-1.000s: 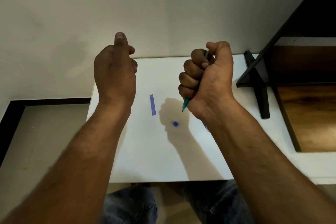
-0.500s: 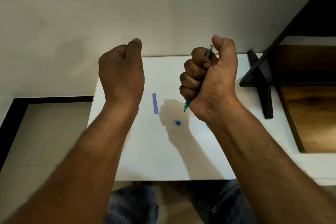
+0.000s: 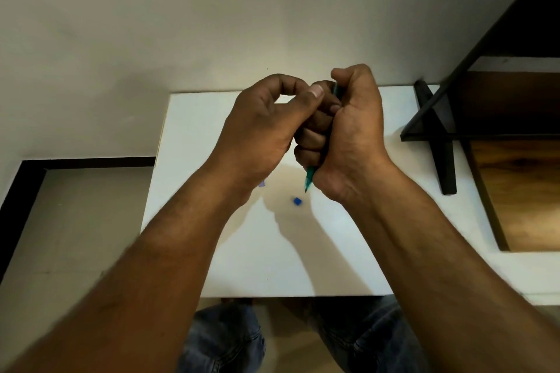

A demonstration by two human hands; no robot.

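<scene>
My right hand (image 3: 351, 136) grips a green pen (image 3: 309, 180) in a fist above the white table (image 3: 212, 251). The pen's tip points down from the bottom of the fist, and its top shows beside the thumb. My left hand (image 3: 266, 130) is up against the right fist with its fingers curled. Its thumb tip touches the right hand's knuckles and I see nothing in its grasp. A small blue piece (image 3: 297, 201) lies on the table under the pen tip. Only a corner of a purple strip (image 3: 262, 184) shows past my left wrist.
A black shelf frame (image 3: 445, 142) stands on the table's right side, with a wooden panel (image 3: 521, 191) beyond it. A plain wall rises behind the table. My knees in jeans (image 3: 224, 339) are under the front edge. Floor lies to the left.
My left hand has moved right from its place apart and now touches the right fist, its fist loosened into a curl. The right hand still grips the pen.
</scene>
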